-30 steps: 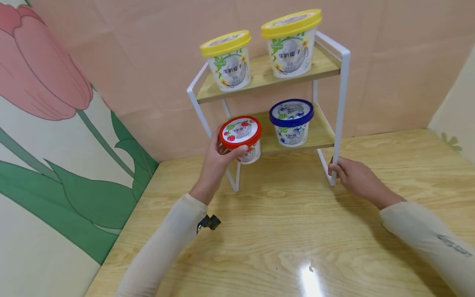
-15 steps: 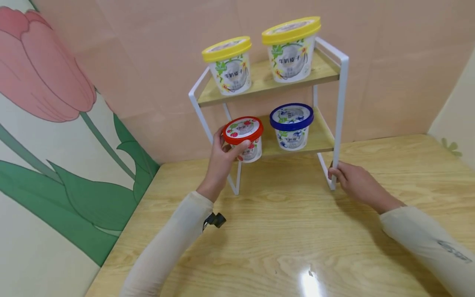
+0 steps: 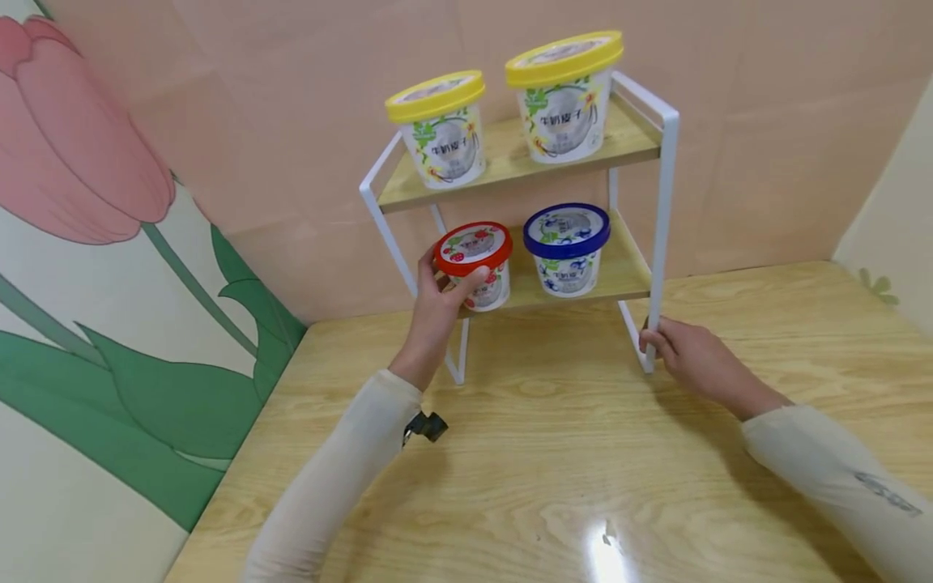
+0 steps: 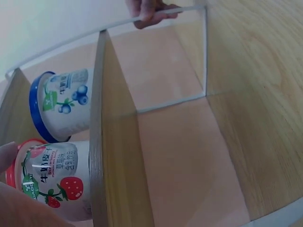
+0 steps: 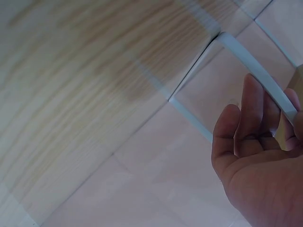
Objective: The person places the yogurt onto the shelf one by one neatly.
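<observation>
My left hand (image 3: 439,312) holds a red-lidded ice cream tub (image 3: 487,287) with strawberry pictures, thumb across its front. The tub stands at the left of the lower shelf; in the left wrist view its base meets the board (image 4: 97,142). Beside it on the same shelf is a blue-lidded tub (image 3: 568,271) with blueberry pictures. My right hand (image 3: 692,356) grips the front right leg of the white-framed two-tier rack (image 3: 662,235), low down near the table. In the right wrist view its fingers (image 5: 251,113) and thumb are around the white bar.
Two yellow-lidded tubs, a left one (image 3: 446,146) and a right one (image 3: 564,113), stand on the rack's upper shelf (image 3: 503,162). The rack stands on a wood-grain table (image 3: 539,453) before a pink back wall (image 3: 291,162). A tulip mural (image 3: 80,154) covers the left wall.
My left hand has brought the red-lidded tub slightly up and back onto the lower shelf, beside the blue-lidded one. My right hand keeps its grip on the rack leg.
</observation>
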The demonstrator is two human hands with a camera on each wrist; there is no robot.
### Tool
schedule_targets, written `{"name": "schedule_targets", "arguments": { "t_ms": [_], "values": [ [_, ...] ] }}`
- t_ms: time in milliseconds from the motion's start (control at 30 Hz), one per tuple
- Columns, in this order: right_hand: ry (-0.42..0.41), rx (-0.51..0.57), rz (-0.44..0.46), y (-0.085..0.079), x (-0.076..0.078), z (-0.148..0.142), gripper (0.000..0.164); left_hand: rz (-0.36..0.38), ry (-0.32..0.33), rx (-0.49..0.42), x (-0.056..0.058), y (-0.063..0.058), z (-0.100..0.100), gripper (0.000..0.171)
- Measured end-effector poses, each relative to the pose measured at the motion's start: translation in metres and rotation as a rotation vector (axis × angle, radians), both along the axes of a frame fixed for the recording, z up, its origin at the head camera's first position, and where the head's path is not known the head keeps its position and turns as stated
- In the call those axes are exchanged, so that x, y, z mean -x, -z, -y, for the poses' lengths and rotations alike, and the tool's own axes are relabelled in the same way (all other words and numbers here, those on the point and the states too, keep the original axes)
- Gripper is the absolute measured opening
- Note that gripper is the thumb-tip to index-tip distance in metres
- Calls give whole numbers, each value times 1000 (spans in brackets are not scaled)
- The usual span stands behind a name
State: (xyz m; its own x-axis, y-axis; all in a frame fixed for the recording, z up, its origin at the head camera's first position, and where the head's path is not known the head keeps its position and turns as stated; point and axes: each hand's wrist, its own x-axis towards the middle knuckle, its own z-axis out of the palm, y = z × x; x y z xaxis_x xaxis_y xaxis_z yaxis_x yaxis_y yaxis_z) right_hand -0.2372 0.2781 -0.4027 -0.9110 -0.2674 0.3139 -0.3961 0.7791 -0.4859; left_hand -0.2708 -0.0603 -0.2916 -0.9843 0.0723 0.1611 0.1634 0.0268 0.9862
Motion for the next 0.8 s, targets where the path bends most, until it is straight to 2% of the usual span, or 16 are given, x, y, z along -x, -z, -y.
{"name": "schedule_targets", "arguments": {
  "t_ms": [300, 567, 700, 800],
  "values": [
    [11, -7, -41, 4, 2, 0, 25, -6, -30, -1, 6, 3, -4, 85],
    [23, -9, -41, -2, 1, 1, 26, -4, -38, -12, 3, -2, -5, 88],
    [28, -9, -43, -1, -1, 1, 26, 13, -2, -43, -1, 0, -3, 90],
    [15, 2, -32, -1, -1, 3, 26, 21, 29, -51, -12, 4, 4, 91]
  ]
}}
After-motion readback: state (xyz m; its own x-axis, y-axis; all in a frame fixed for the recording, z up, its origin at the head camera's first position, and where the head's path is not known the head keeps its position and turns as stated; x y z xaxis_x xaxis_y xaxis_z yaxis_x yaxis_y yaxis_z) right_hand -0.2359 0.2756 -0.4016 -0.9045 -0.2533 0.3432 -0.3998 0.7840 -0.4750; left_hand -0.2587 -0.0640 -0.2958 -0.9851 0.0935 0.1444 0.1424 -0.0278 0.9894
